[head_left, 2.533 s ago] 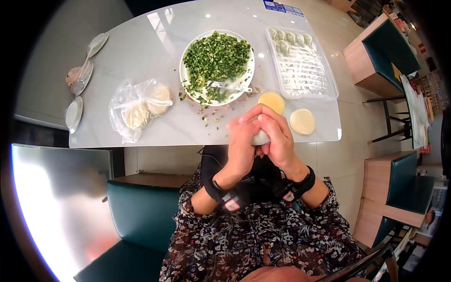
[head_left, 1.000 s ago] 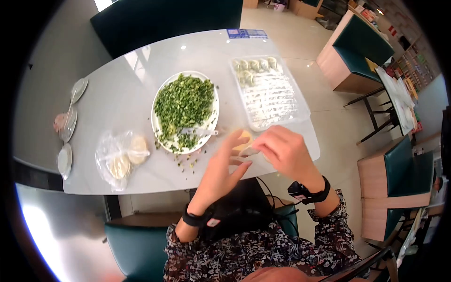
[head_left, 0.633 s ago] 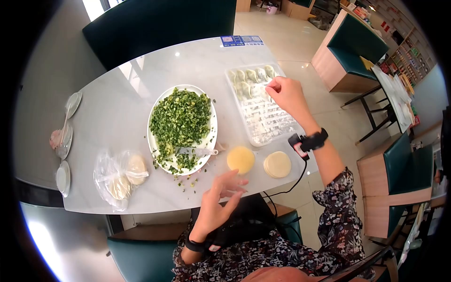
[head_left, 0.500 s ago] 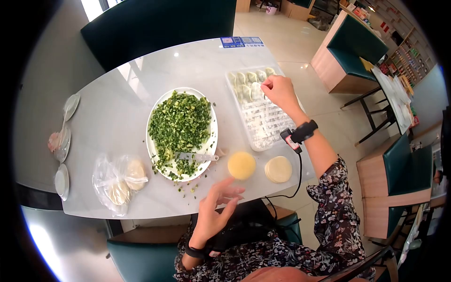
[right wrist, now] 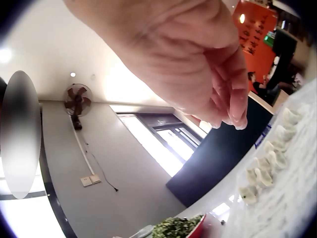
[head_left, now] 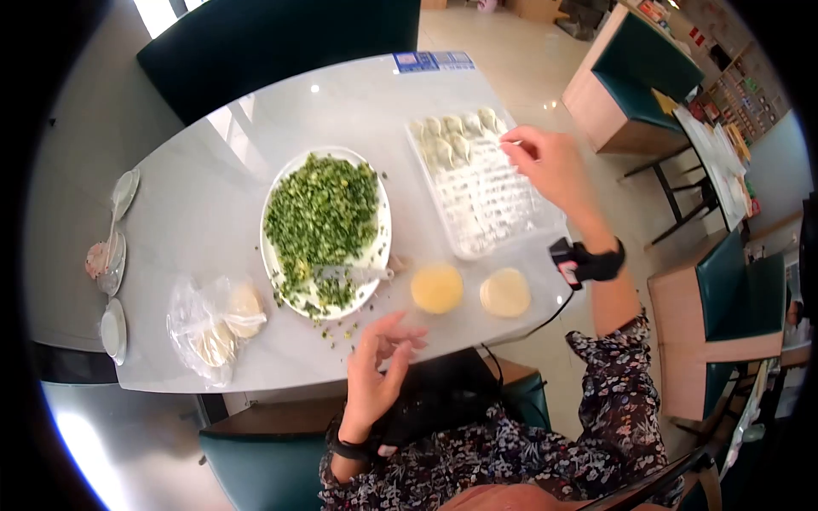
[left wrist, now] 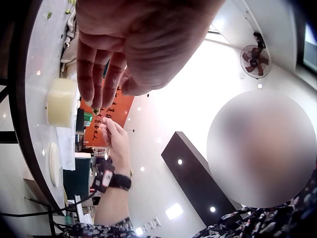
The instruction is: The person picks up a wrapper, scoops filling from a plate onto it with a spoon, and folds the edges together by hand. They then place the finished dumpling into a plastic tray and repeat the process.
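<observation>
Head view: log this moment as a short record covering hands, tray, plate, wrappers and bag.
Left hand: fingers relaxed, nothing held, by the near edge of the table
Right hand: at the right side of the tray, nothing visibly held
Tray: floured, with dumplings at its far end
Plate: heaped with chopped greens
Wrappers: two round stacks on the table
Bag: clear plastic, pale rounds inside

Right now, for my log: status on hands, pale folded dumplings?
Left hand open, seemingly empty. Right hand likewise empty, overhanging clear plastic tray. Dumplings at tray's far end, otherwise unobstructed.
</observation>
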`<state>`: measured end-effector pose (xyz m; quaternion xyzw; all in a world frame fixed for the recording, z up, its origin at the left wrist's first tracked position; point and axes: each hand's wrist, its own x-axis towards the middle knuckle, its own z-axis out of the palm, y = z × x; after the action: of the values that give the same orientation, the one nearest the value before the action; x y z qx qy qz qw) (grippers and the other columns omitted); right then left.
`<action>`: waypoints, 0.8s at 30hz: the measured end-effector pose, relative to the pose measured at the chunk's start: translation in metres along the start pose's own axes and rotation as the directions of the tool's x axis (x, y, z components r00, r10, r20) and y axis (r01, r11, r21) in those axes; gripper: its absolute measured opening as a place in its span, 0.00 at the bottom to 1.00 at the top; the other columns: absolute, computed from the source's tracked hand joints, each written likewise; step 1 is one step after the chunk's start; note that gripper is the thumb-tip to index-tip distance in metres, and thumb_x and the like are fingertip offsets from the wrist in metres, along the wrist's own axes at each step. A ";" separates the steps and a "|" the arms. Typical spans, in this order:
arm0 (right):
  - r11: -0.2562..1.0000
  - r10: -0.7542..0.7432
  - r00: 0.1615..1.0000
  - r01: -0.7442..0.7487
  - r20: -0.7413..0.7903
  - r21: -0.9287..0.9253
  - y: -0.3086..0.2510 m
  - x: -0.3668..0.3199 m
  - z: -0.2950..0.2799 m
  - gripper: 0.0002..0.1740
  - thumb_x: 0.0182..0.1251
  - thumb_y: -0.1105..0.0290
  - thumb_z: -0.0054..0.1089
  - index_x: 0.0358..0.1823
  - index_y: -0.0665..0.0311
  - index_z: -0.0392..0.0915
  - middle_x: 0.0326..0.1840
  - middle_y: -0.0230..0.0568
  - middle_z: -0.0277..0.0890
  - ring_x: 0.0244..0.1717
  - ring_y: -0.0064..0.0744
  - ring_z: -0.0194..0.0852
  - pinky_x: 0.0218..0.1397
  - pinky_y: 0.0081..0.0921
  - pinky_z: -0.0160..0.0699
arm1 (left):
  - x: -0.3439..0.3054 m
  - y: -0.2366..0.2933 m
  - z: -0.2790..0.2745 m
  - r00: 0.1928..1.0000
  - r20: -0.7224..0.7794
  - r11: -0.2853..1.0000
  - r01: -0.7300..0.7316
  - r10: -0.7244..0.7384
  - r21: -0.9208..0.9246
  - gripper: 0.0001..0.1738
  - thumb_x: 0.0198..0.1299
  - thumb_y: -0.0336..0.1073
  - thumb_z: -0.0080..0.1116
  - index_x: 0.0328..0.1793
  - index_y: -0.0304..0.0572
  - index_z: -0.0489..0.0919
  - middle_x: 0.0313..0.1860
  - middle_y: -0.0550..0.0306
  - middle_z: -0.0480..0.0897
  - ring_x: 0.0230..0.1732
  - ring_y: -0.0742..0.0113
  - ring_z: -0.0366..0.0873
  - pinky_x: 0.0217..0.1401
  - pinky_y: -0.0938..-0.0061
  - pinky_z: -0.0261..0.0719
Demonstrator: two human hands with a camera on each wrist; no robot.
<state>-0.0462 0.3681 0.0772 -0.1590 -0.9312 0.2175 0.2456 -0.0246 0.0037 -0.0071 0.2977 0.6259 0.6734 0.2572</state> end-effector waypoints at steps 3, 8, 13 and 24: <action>0.985 0.126 0.990 -0.132 0.061 0.112 -0.036 -0.061 -0.053 0.09 0.69 0.66 0.66 0.43 0.64 0.85 0.26 0.42 0.84 0.27 0.35 0.83 0.35 0.29 0.78 | -0.007 0.002 0.002 0.995 -0.104 1.000 0.007 -0.010 -0.024 0.21 0.76 0.26 0.50 0.72 0.32 0.68 0.51 0.46 0.86 0.46 0.66 0.85 0.48 0.74 0.83; 0.978 0.186 0.969 -0.198 0.160 0.062 -0.026 -0.165 -0.050 0.09 0.69 0.67 0.67 0.47 0.62 0.85 0.36 0.40 0.86 0.32 0.32 0.83 0.38 0.28 0.80 | -0.020 0.001 0.009 0.980 -0.197 0.994 -0.045 0.025 -0.100 0.19 0.79 0.29 0.48 0.71 0.32 0.68 0.48 0.47 0.86 0.41 0.68 0.83 0.42 0.77 0.82; 1.000 0.026 0.998 -0.026 0.050 0.009 0.000 -0.216 0.003 0.18 0.67 0.64 0.68 0.55 0.63 0.82 0.61 0.40 0.78 0.59 0.43 0.76 0.60 0.36 0.78 | -0.037 0.002 0.022 0.974 -0.223 0.994 -0.050 0.028 -0.094 0.18 0.79 0.32 0.49 0.70 0.34 0.69 0.46 0.48 0.86 0.37 0.70 0.82 0.40 0.79 0.82; 0.995 0.057 0.998 -0.060 0.039 0.081 0.005 -0.210 0.019 0.16 0.63 0.65 0.71 0.50 0.62 0.82 0.58 0.38 0.80 0.55 0.44 0.78 0.57 0.36 0.79 | -0.060 0.007 0.021 0.958 -0.285 0.995 -0.059 0.035 -0.079 0.18 0.79 0.34 0.50 0.70 0.36 0.70 0.45 0.49 0.86 0.36 0.71 0.82 0.38 0.79 0.80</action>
<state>0.1184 0.2820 -0.0217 -0.1720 -0.9208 0.2654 0.2282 0.0321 -0.0252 -0.0037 0.2018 0.6193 0.7414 0.1616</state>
